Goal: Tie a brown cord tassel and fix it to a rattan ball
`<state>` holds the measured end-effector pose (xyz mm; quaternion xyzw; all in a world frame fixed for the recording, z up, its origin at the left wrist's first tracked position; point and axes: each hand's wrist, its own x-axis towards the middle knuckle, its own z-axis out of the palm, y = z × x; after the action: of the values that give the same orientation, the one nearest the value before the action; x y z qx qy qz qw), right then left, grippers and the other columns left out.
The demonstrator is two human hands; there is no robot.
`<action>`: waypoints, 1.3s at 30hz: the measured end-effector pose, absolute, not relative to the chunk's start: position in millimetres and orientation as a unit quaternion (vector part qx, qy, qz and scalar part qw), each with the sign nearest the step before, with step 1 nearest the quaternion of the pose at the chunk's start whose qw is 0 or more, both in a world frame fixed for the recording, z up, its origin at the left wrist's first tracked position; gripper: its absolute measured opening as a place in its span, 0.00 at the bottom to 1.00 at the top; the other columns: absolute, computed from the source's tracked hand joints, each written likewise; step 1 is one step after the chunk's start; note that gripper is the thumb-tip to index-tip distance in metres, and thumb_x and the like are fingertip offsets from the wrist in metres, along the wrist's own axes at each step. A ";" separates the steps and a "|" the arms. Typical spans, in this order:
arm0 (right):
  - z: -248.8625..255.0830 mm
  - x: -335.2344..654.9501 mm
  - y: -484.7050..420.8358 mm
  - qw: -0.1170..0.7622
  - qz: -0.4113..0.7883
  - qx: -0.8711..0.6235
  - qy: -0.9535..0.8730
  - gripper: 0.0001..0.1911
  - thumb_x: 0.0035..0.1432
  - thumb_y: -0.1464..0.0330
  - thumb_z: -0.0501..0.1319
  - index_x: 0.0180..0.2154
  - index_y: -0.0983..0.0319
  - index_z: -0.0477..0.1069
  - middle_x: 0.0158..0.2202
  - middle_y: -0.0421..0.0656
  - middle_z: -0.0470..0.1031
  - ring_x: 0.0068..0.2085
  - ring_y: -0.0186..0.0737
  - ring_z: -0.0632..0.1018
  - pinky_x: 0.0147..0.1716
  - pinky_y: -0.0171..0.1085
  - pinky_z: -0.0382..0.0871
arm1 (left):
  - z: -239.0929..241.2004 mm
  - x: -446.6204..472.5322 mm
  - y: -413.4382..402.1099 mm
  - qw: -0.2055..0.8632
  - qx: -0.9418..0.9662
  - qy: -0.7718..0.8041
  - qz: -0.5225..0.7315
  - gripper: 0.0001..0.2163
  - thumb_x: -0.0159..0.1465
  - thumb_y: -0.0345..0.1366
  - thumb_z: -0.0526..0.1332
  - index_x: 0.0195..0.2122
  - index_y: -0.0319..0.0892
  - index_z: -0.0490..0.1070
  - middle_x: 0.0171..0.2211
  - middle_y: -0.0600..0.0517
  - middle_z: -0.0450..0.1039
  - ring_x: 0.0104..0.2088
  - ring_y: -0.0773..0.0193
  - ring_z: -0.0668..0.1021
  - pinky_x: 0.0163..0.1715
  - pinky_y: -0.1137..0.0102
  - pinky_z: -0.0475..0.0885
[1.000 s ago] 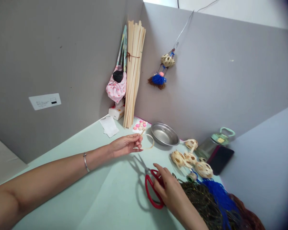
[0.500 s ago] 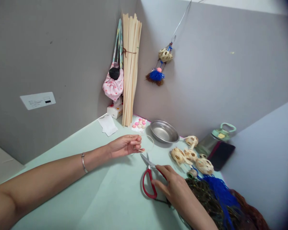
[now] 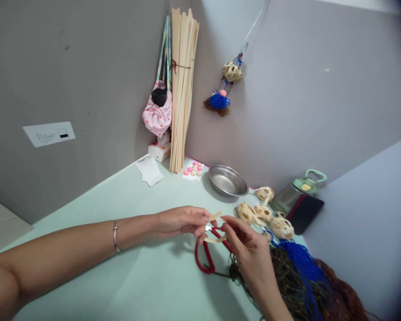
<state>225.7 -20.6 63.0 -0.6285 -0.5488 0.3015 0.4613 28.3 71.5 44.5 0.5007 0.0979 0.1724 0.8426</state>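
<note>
A thin, pale bamboo strip (image 3: 215,217) bends in a small loop between my two hands above the table. My left hand (image 3: 187,220), with a bangle at its wrist, is closed on one side of the loop. From the right, my right hand (image 3: 250,249) pinches the other side with thumb and forefinger. Red-handled scissors (image 3: 205,263) lie on the table beneath, their blades mostly hidden behind my fingers. Beside my right hand are several woven bamboo balls (image 3: 282,228) and a heap of dark green, blue and brown yarn (image 3: 307,267).
A steel bowl (image 3: 227,182) stands at the back, near a packet of pink and cream beads (image 3: 193,170). A bundle of bamboo strips (image 3: 182,93) leans in the corner by a dotted bag (image 3: 157,116). A bottle (image 3: 289,196) and phone (image 3: 305,214) are at right; a tasselled ornament (image 3: 232,71) hangs above.
My right hand has left the scissors, which now lie on the table, and has come up to the bamboo strip. My left hand has moved slightly right and down, toward it.
</note>
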 end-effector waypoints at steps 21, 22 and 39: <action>69.7 215.2 -27.4 0.437 0.151 -0.608 -0.645 0.13 0.66 0.61 0.57 0.39 0.61 0.77 0.30 0.44 0.78 0.29 0.39 0.78 0.29 0.35 0.73 | 39.3 41.0 45.2 0.781 0.556 0.221 0.180 0.11 0.59 0.43 0.64 0.30 0.39 0.77 0.19 0.56 0.67 0.20 0.72 0.65 0.24 0.74 0.58; 67.5 213.9 -29.5 0.419 0.098 -0.597 -0.677 0.13 0.66 0.63 0.56 0.41 0.61 0.78 0.34 0.45 0.80 0.32 0.39 0.80 0.32 0.35 0.74 | 39.4 41.3 44.6 0.787 0.545 0.223 0.184 0.11 0.58 0.43 0.65 0.30 0.39 0.76 0.19 0.56 0.67 0.20 0.71 0.66 0.24 0.73 0.59; 60.3 212.6 -30.3 0.315 -0.104 -0.466 -0.820 0.29 0.64 0.75 0.55 0.65 0.54 0.61 0.50 0.52 0.71 0.48 0.46 0.76 0.44 0.42 0.75 | 46.3 40.0 45.7 0.881 0.356 0.151 0.272 0.10 0.61 0.38 0.64 0.38 0.35 0.76 0.34 0.48 0.74 0.34 0.67 0.76 0.39 0.71 0.70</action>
<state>212.6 -30.3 60.3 -0.4661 -0.8202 -0.1044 0.3148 40.0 45.7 46.3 0.3557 0.1508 0.2720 0.8813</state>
